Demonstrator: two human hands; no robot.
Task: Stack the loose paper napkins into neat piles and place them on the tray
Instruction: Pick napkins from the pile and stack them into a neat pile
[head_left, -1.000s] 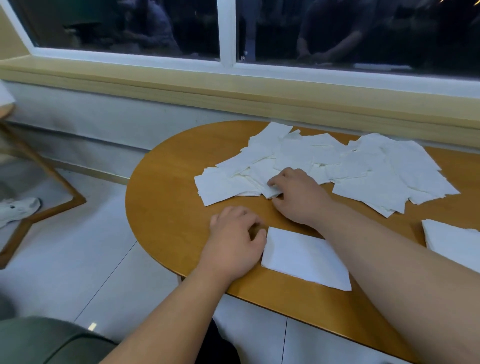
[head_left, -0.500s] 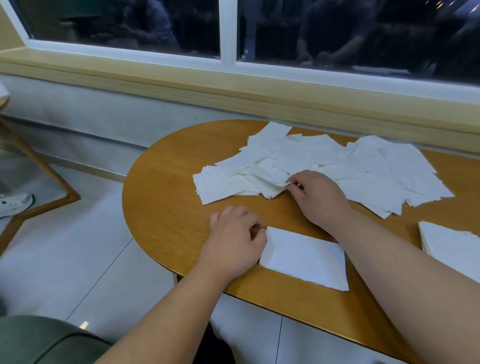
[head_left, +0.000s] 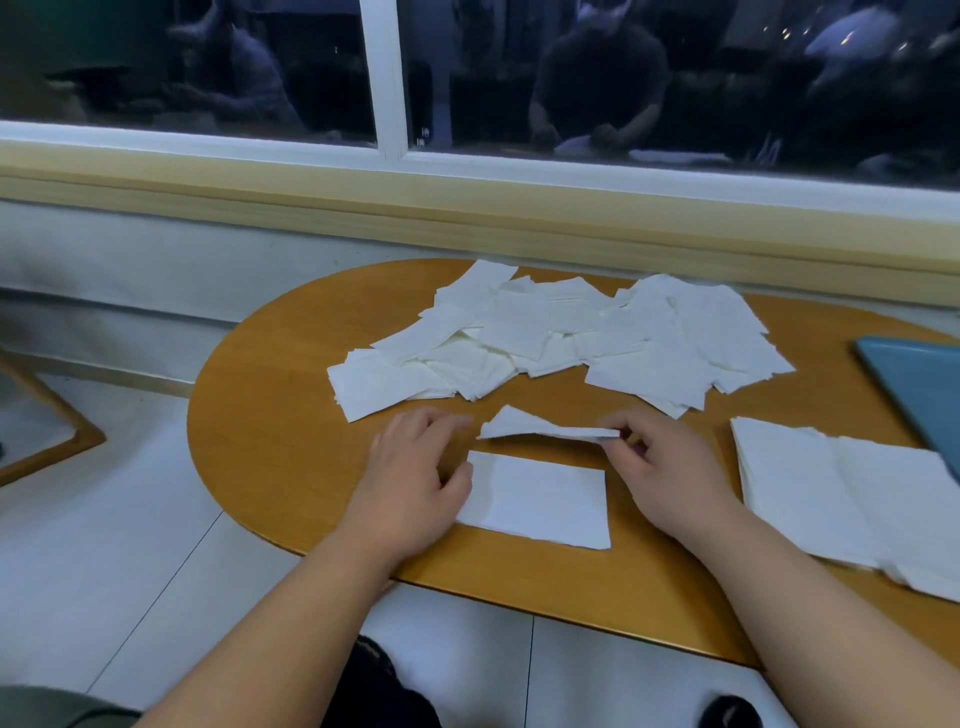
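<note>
Head view puts us mid-gather. Our right hand (head_left: 660, 478) pinches one napkin (head_left: 545, 427) by its end, thumb and forefinger clamped on it. The sheet hangs just above the small pile (head_left: 535, 501) near the table (head_left: 270, 441) edge. Our left hand (head_left: 410, 478) sits at the pile's 9 o'clock, fingers loosely curled and holding nothing, the thumb at the pile's edge.

The napkin's long axis runs 9 to 3 o'clock. Its free end points toward 9, and one corner droops out of square. The pile below lies along nearly the same line.

We judge the next move is to lower the sheet flat and square its edges, with the left hand steadying. The loose heap (head_left: 561, 338) waits at 12 o'clock, the finished stacks (head_left: 841, 499) at 3, and the tray (head_left: 919, 384) at 2.
</note>
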